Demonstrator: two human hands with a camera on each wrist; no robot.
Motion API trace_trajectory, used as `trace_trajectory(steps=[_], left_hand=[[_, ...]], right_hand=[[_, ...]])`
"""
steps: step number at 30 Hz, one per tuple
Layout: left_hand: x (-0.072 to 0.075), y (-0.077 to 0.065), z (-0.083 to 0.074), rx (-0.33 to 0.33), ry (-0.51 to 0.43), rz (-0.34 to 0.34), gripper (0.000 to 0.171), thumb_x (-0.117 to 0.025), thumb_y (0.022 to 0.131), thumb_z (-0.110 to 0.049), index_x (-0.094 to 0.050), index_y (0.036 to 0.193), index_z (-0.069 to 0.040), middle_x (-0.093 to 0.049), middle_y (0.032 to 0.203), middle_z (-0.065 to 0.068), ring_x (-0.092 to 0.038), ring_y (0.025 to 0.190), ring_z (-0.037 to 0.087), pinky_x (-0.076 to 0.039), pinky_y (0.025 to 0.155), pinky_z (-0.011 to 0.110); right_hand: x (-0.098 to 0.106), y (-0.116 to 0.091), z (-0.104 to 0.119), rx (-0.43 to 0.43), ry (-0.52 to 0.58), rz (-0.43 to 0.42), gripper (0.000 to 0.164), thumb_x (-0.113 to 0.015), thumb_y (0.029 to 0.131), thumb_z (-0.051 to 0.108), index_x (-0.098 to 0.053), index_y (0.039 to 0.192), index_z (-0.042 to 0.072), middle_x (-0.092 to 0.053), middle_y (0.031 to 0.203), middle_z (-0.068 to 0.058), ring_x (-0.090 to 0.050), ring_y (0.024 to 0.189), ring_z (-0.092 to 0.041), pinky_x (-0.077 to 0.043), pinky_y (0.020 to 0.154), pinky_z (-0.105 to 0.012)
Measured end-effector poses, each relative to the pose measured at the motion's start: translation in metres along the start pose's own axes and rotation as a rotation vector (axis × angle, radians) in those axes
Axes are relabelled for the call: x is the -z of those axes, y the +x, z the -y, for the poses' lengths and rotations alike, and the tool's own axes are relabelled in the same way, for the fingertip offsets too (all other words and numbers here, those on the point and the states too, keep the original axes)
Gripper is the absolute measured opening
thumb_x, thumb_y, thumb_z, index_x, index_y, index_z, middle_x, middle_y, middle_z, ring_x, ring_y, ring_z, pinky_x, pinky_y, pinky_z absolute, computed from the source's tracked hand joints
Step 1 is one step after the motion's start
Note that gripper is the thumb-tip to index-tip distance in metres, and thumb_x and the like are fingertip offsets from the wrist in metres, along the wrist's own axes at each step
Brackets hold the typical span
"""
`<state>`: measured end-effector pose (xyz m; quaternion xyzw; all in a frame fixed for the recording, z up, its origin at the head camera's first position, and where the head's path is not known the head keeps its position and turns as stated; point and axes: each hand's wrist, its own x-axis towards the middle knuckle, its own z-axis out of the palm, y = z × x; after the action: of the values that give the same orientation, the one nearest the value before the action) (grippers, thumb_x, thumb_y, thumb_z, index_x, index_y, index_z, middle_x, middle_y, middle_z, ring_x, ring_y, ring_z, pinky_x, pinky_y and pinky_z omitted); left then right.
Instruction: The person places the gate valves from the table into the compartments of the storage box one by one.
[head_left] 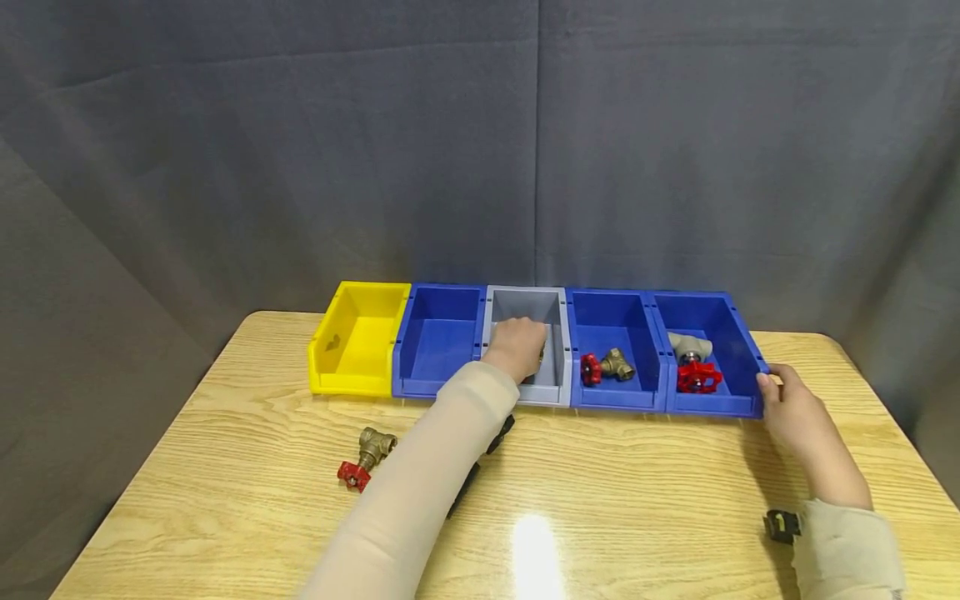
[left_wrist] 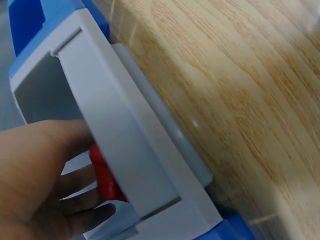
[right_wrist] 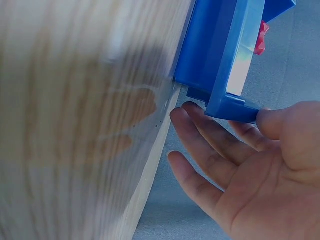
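My left hand (head_left: 516, 348) reaches into the grey bin (head_left: 565, 367) in the middle of the row. In the left wrist view its fingers curl about a valve with a red handwheel (left_wrist: 104, 176), partly hidden behind the bin's front wall. A bit of brass shows beside the hand in the head view. At the far right, my right hand (head_left: 806, 421) pinches the front corner of the end blue bin (right_wrist: 235, 107) between thumb and index finger; the other fingers extend below. Inside that bin lies a pale grey valve with a red handwheel (head_left: 699, 377).
The neighbouring blue bin (head_left: 615, 401) holds a brass valve (head_left: 617, 365) with a red wheel. Left of the grey bin stand another blue bin (head_left: 437, 342) and a yellow bin (head_left: 351, 383). Another brass valve (head_left: 369, 450) lies on the wooden table (head_left: 637, 500), beside the left sleeve.
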<state>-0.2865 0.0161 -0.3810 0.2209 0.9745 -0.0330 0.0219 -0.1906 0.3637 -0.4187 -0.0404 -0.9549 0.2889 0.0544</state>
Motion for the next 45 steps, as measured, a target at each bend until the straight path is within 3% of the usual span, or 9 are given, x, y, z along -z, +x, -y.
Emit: trace_trajectory(steps=[6, 16, 24, 33, 39, 45], left_hand=[[-0.002, -0.001, 0.0, 0.027, 0.022, -0.004, 0.011, -0.066, 0.094, -0.015, -0.076, 0.099, -0.014, -0.073, 0.103, 0.004, -0.069, 0.093, 0.023, -0.057, 0.077, 0.037], [-0.001, -0.003, -0.006, 0.071, 0.071, 0.054, 0.014, -0.063, 0.094, -0.012, -0.075, 0.099, -0.015, -0.073, 0.101, 0.001, -0.069, 0.088, 0.016, -0.058, 0.07, 0.033], [0.004, -0.002, 0.001, 0.047, -0.006, 0.077, 0.011, -0.064, 0.093, -0.017, -0.075, 0.093, -0.016, -0.073, 0.1, 0.001, -0.067, 0.088, 0.018, -0.057, 0.073, 0.035], [0.011, -0.007, -0.001, 0.009, -0.126, 0.1, 0.028, -0.059, 0.099, -0.026, -0.07, 0.124, -0.021, -0.067, 0.125, 0.001, -0.062, 0.115, 0.022, -0.051, 0.093, 0.04], [0.02, -0.019, -0.004, -0.045, -0.121, 0.053, 0.03, -0.056, 0.101, -0.029, -0.068, 0.128, -0.023, -0.065, 0.129, 0.0, -0.06, 0.118, 0.023, -0.051, 0.093, 0.043], [0.027, -0.033, -0.004, -0.13, -0.089, -0.062, 0.028, -0.058, 0.1, -0.028, -0.07, 0.125, -0.023, -0.068, 0.123, -0.001, -0.064, 0.112, 0.022, -0.054, 0.087, 0.043]], right_hand=[[0.001, 0.001, 0.0, 0.003, -0.006, -0.005, 0.05, -0.026, 0.109, 0.025, -0.034, 0.131, -0.018, -0.048, 0.116, -0.05, -0.048, 0.105, -0.065, -0.04, 0.086, -0.071], [0.003, 0.002, 0.001, -0.004, -0.002, 0.003, 0.05, -0.026, 0.109, 0.026, -0.033, 0.132, -0.019, -0.047, 0.117, -0.05, -0.048, 0.106, -0.065, -0.04, 0.086, -0.071], [0.004, 0.003, 0.0, 0.015, 0.003, 0.001, 0.051, -0.025, 0.109, 0.028, -0.034, 0.132, -0.018, -0.047, 0.117, -0.05, -0.047, 0.107, -0.065, -0.039, 0.087, -0.071], [0.002, 0.001, 0.0, -0.004, 0.008, 0.009, 0.05, -0.026, 0.109, 0.026, -0.033, 0.133, -0.018, -0.048, 0.117, -0.049, -0.049, 0.106, -0.064, -0.04, 0.086, -0.069], [0.001, -0.001, 0.0, -0.009, 0.011, 0.013, 0.05, -0.026, 0.109, 0.027, -0.034, 0.133, -0.017, -0.046, 0.119, -0.05, -0.046, 0.109, -0.066, -0.039, 0.087, -0.071], [0.002, 0.0, -0.001, -0.01, 0.007, 0.011, 0.051, -0.026, 0.109, 0.027, -0.034, 0.133, -0.017, -0.045, 0.119, -0.05, -0.046, 0.109, -0.066, -0.039, 0.087, -0.071]])
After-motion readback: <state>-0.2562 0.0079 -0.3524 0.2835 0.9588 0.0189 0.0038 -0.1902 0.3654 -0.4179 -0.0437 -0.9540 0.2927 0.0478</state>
